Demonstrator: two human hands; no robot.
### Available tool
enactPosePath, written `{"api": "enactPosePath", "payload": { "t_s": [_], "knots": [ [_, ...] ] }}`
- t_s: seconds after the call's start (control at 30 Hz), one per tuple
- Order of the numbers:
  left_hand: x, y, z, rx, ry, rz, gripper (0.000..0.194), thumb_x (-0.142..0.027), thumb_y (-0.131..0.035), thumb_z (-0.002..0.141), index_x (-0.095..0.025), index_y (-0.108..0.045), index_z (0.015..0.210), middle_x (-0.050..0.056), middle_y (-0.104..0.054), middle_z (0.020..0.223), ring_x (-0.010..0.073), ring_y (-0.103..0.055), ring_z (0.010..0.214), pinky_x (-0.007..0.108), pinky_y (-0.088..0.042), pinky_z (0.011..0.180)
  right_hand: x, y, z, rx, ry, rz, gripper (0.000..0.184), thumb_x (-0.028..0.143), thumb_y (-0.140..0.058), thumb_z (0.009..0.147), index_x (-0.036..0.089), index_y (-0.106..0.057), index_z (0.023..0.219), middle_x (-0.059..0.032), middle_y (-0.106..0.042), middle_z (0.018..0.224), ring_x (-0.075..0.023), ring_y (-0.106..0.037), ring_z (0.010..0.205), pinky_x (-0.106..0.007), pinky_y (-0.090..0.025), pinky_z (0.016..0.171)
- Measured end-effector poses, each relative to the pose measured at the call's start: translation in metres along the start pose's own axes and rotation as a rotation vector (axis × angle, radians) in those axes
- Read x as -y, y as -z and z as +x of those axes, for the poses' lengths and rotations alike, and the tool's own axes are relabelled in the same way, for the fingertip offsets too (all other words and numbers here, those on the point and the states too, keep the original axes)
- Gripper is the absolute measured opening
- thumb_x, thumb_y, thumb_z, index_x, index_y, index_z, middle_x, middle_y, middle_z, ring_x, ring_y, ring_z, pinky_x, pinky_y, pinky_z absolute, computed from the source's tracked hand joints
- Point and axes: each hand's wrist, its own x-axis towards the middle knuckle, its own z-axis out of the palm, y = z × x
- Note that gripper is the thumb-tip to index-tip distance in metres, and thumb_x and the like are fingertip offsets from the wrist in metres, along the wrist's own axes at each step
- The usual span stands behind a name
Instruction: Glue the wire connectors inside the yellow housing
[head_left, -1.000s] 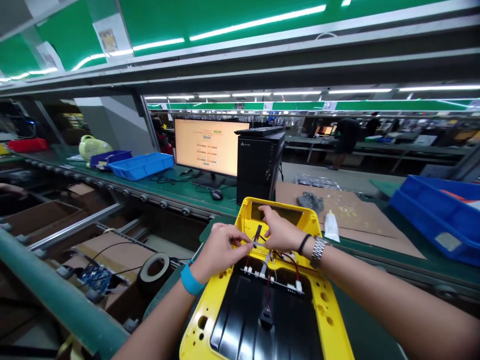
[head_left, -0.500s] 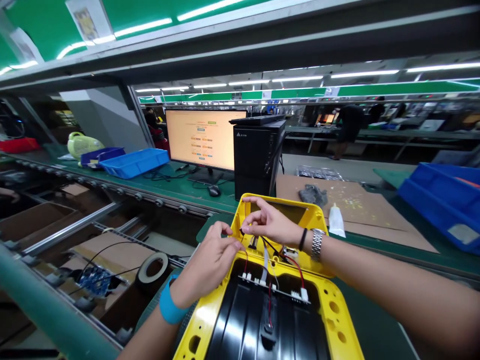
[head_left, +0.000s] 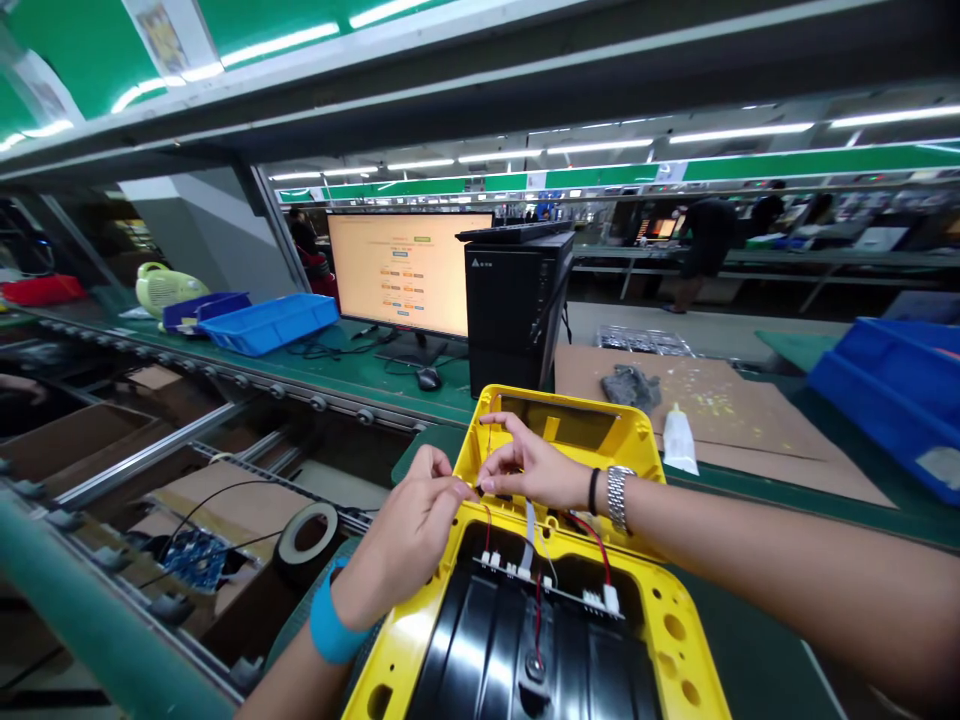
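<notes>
A yellow plastic case (head_left: 397,640) stands open in front of me, its lid part tilted back. Inside the near half are a ribbed black panel (head_left: 465,650) and a narrow circuit board with white plugs (head_left: 611,600). A thin red wire (head_left: 489,525) rises from the board's left end to my fingertips. My left hand (head_left: 409,535) pinches at this wire over the case's left hinge side. My right hand (head_left: 529,465) meets it there, thumb and fingers closed on a tiny dark piece, index finger raised. The fingertips hide most of that piece.
A black computer tower (head_left: 510,310) and a monitor (head_left: 405,270) stand behind the case. Right of them are cardboard (head_left: 757,430), a white tube (head_left: 679,440) and a blue bin (head_left: 892,400). A tape roll (head_left: 306,535) lies at lower left. A person stands far back.
My right hand has come down slightly to meet my left fingertips, so the gap between them has closed. The view has shifted a little; the case stays in place.
</notes>
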Motion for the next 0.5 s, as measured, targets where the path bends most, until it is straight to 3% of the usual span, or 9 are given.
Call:
{"api": "enactPosePath", "payload": {
  "t_s": [0.2, 0.5],
  "knots": [
    [-0.0024, -0.0001, -0.0010, -0.010, -0.008, 0.002, 0.043, -0.032, -0.031, 0.103, -0.021, -0.065, 0.080, 0.006, -0.048, 0.100, 0.0223, -0.054, 0.095, 0.035, -0.044, 0.084, -0.0039, -0.0021, 0.0022, 0.007, -0.016, -0.047, 0.086, 0.033, -0.086, 0.076, 0.023, -0.027, 0.137, 0.0029, -0.072, 0.085, -0.0142, -0.067, 0.076, -0.032, -0.051, 0.077],
    [0.0008, 0.0015, -0.0004, -0.027, -0.006, 0.009, 0.045, -0.030, -0.032, 0.101, -0.022, -0.069, 0.078, 0.006, -0.049, 0.100, 0.0222, -0.055, 0.093, 0.035, -0.044, 0.082, -0.0061, -0.0056, 0.0059, -0.033, -0.004, -0.142, 0.096, 0.024, -0.088, 0.071, 0.023, -0.024, 0.143, 0.0018, -0.076, 0.086, -0.0185, -0.072, 0.081, -0.041, -0.055, 0.089]
  ]
}}
